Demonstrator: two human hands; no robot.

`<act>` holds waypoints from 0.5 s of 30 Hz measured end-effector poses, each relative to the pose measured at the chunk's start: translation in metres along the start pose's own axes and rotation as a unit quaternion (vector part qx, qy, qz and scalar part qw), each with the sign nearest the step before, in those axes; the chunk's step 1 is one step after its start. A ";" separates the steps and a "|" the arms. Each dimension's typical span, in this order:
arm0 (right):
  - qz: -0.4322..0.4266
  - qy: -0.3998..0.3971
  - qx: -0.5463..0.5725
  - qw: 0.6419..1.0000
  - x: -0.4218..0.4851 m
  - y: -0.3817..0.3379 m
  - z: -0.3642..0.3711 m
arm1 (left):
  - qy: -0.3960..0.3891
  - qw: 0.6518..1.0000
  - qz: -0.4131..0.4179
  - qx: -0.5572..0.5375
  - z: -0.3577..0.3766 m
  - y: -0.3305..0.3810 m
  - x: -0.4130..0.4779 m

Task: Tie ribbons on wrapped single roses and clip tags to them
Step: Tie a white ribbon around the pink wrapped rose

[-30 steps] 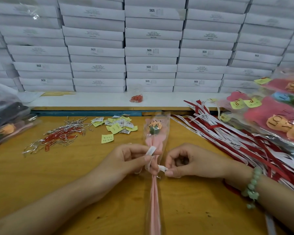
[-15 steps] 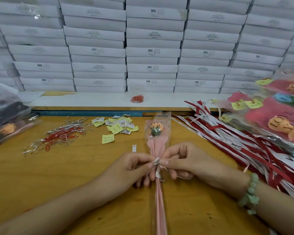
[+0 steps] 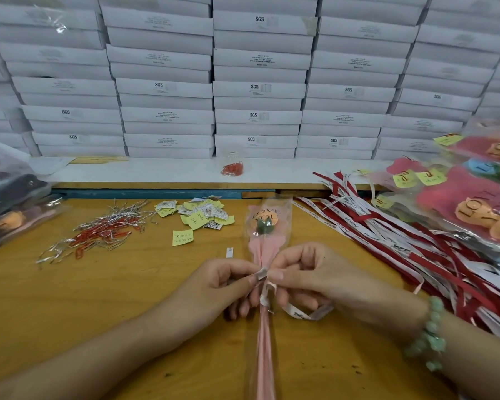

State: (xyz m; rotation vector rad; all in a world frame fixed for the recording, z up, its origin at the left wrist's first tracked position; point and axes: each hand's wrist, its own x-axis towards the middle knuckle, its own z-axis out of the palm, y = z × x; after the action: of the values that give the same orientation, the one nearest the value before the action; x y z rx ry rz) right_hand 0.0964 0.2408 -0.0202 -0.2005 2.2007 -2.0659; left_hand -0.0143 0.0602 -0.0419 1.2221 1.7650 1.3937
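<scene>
My left hand (image 3: 214, 287) and right hand (image 3: 315, 280) pinched the limp white printed ribbon (image 3: 296, 313) at the neck of the slippery-looking cellophane-wrapped pink rose (image 3: 266, 246).

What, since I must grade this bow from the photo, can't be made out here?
Head view:
- Knot in the ribbon: covered by fingertips of the left hand and right hand; tied or not, cannot tell.
- Print on it: too small to read.
- The wrapped rose: its lower end is cut off by the bottom edge.
- Writing on the yellow tags: too small.
</scene>
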 end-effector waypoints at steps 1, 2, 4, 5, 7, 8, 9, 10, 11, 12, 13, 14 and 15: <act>-0.004 0.007 0.007 1.000 0.000 0.001 0.000 | -0.001 1.000 -0.001 -0.004 0.000 0.001 0.000; -0.007 0.018 0.011 1.000 0.001 0.003 0.000 | -0.001 1.000 -0.003 -0.008 0.000 0.002 -0.001; -0.011 0.044 0.017 0.999 0.002 0.008 -0.001 | -0.004 1.000 -0.008 -0.013 0.001 0.003 -0.001; -0.013 0.054 0.016 0.998 0.002 0.010 -0.001 | -0.004 1.000 -0.011 -0.014 0.001 0.004 -0.001; -0.020 0.064 0.002 0.998 0.003 0.013 -0.002 | -0.004 1.000 -0.018 -0.014 0.001 0.004 -0.002; -0.022 0.066 -0.002 0.998 0.004 0.014 -0.003 | -0.004 1.000 -0.020 -0.014 0.001 0.005 -0.002; -0.023 0.065 0.002 0.998 0.004 0.015 -0.004 | -0.005 1.000 -0.023 -0.015 0.001 0.006 -0.003; -0.024 0.060 0.012 0.998 0.004 0.015 -0.004 | -0.005 1.000 -0.025 -0.016 0.002 0.006 -0.003; -0.026 0.053 0.022 0.998 0.004 0.016 -0.005 | -0.004 0.999 -0.026 -0.019 0.002 0.007 -0.003; -0.029 0.046 0.031 0.998 0.005 0.016 -0.006 | -0.003 0.999 -0.026 -0.020 0.002 0.007 -0.003; -0.033 0.043 0.036 0.998 0.005 0.017 -0.007 | -0.004 1.000 -0.024 -0.019 0.001 0.007 -0.003; -0.037 0.042 0.039 0.998 0.006 0.017 -0.007 | -0.007 1.000 -0.021 -0.017 0.001 0.007 -0.004; -0.042 0.041 0.039 0.998 0.006 0.018 -0.008 | -0.011 1.000 -0.021 -0.018 0.000 0.007 -0.004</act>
State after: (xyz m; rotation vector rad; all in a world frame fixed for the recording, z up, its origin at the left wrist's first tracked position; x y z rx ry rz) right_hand 0.0893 0.2483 -0.0373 -0.2073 2.1874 -2.2385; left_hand -0.0100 0.0566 -0.0353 1.1713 1.7324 1.3781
